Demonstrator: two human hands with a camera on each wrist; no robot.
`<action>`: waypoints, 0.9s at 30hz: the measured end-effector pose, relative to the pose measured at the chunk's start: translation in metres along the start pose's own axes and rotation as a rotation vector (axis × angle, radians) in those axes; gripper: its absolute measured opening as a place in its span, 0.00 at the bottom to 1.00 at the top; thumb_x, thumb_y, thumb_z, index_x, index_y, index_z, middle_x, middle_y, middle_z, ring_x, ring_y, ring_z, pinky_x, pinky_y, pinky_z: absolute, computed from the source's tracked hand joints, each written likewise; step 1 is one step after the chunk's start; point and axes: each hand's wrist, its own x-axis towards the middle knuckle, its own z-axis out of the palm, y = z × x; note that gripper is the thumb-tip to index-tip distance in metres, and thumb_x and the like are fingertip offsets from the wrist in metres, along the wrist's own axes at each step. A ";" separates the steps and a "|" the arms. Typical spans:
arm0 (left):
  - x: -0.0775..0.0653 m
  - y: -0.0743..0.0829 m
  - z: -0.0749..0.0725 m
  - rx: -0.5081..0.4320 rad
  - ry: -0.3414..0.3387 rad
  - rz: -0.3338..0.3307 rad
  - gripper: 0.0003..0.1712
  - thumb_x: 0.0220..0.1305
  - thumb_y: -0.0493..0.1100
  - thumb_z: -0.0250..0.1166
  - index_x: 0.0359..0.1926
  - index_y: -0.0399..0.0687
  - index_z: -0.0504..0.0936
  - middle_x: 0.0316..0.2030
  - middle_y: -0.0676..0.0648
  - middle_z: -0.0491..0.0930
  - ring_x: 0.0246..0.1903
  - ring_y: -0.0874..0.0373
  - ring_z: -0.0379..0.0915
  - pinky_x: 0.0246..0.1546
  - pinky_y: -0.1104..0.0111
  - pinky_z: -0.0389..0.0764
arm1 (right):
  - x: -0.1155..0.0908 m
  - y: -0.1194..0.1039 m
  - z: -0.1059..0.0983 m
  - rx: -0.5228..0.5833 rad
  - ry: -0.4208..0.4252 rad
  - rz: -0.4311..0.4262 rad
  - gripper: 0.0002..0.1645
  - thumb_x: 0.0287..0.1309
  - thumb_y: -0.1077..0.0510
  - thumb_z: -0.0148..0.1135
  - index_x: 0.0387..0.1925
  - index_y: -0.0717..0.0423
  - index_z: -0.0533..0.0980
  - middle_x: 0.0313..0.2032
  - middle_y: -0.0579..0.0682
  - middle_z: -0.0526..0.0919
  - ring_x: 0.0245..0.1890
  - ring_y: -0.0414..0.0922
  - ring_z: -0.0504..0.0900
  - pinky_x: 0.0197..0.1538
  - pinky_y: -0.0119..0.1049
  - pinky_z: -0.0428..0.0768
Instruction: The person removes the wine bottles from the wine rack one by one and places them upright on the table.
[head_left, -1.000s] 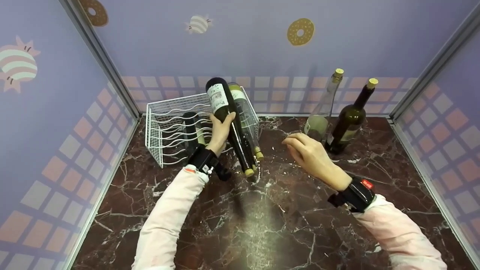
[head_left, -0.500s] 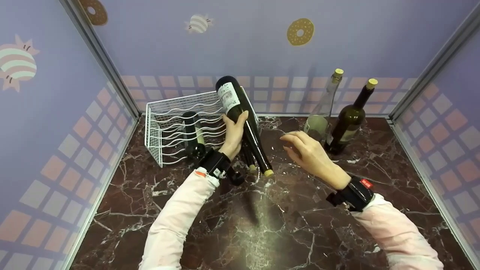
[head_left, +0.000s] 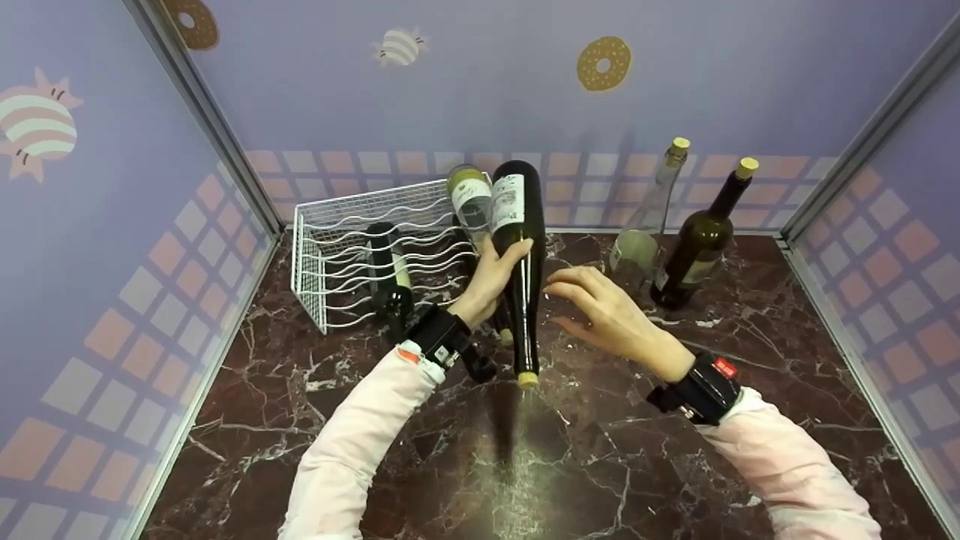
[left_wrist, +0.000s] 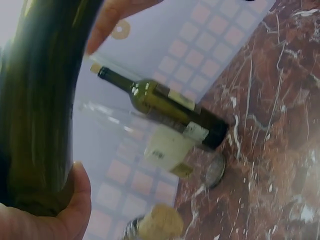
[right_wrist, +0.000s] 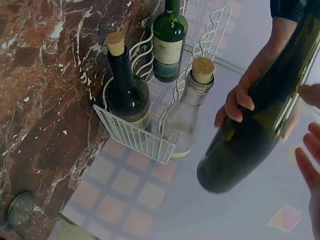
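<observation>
Dark wine bottle [head_left: 529, 266] gripped round the middle by the left hand [head_left: 491, 279], held in the air just beyond the right end of the white wire rack [right_wrist: 132, 136], base toward the back wall [head_left: 480, 97], cork [head_left: 528, 379] angled down toward the person. Right hand [head_left: 606, 313] free of any hold, fingers loosely curved just beside the bottle; contact impossible to tell.

Seemingly past the midpoint of the work: three bottles lodged in the rack, namely a dark corked bottle [right_wrist: 129, 97], a green bottle [right_wrist: 169, 47] and a clear corked bottle [right_wrist: 184, 117]. Not yet set down: the held one. Also outside the rack, untouched and upright on the desk [head_left: 637, 442]: a clear standing bottle [head_left: 636, 247] and a brownish-green standing bottle [head_left: 694, 251], side by side near the back right.

On the held bottle, a white label [head_left: 509, 200] with dark lettering and a small picture, too small to read surely. On the green bottle, a cream label [right_wrist: 167, 51] with faint script, likewise unreadable. On the standing pair, labels too blurred for any brand.
</observation>
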 end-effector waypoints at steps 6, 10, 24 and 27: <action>-0.003 0.002 0.013 -0.016 -0.010 -0.040 0.45 0.58 0.48 0.61 0.65 0.37 0.44 0.53 0.39 0.63 0.44 0.54 0.67 0.44 0.70 0.70 | 0.002 -0.004 0.001 0.010 -0.014 -0.063 0.28 0.40 0.64 0.66 0.48 0.64 0.72 0.49 0.59 0.72 0.49 0.54 0.71 0.53 0.43 0.66; -0.002 0.001 0.018 -0.011 -0.002 -0.026 0.44 0.58 0.48 0.61 0.65 0.37 0.44 0.53 0.40 0.63 0.46 0.54 0.66 0.46 0.72 0.67 | 0.001 -0.005 0.003 -0.013 -0.029 -0.089 0.27 0.40 0.64 0.65 0.48 0.62 0.72 0.50 0.59 0.72 0.50 0.54 0.70 0.53 0.43 0.67; -0.002 -0.003 0.022 -0.080 -0.027 -0.057 0.42 0.59 0.47 0.60 0.65 0.39 0.46 0.47 0.39 0.67 0.34 0.53 0.72 0.38 0.67 0.74 | 0.002 -0.006 0.009 -0.057 -0.085 -0.114 0.25 0.48 0.61 0.62 0.52 0.59 0.73 0.53 0.59 0.71 0.54 0.54 0.67 0.55 0.45 0.64; -0.003 -0.001 0.022 -0.099 -0.034 -0.109 0.49 0.59 0.48 0.60 0.67 0.38 0.37 0.49 0.37 0.65 0.31 0.53 0.73 0.35 0.67 0.75 | 0.002 -0.005 0.010 -0.071 -0.088 -0.124 0.24 0.49 0.60 0.62 0.51 0.60 0.73 0.53 0.59 0.71 0.55 0.54 0.67 0.56 0.45 0.64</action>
